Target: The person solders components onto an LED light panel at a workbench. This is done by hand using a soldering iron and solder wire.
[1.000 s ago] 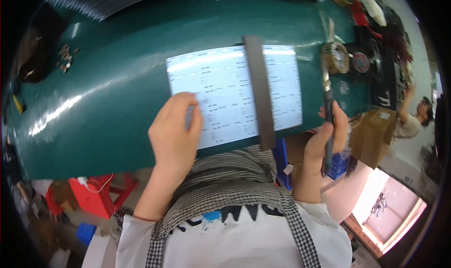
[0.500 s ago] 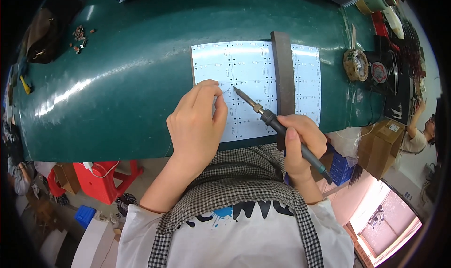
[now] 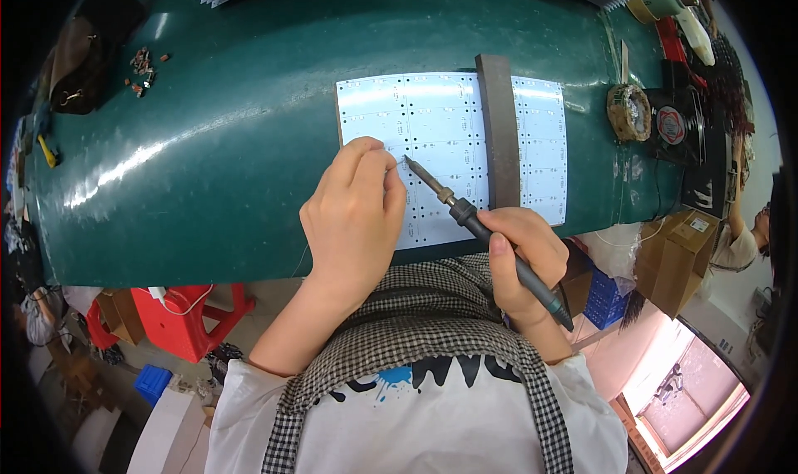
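Note:
A white circuit board panel (image 3: 440, 125) with rows of small dark dots lies on the green table, and a dark flat bar (image 3: 499, 125) rests across it. My right hand (image 3: 529, 254) grips a soldering iron (image 3: 470, 219) like a pen, its tip slanting up and left to the board. My left hand (image 3: 351, 212) hovers over the board's left side, thumb and fingers pinched on a thin solder wire (image 3: 400, 157) that reaches toward the iron tip. Whether the tip touches the board I cannot tell.
Small loose parts (image 3: 142, 71) and a brown bag (image 3: 79, 71) are at the far left. On the right stand a round tape-wrapped dish (image 3: 629, 112) and a black fan (image 3: 677, 125). A red stool (image 3: 174, 320) and cardboard box (image 3: 673, 258) flank me; a person (image 3: 740, 245) is at far right.
The soldering iron and my right hand have shifted slightly left, the tip now closer to my left fingers. My left hand has turned a little and stays pinched.

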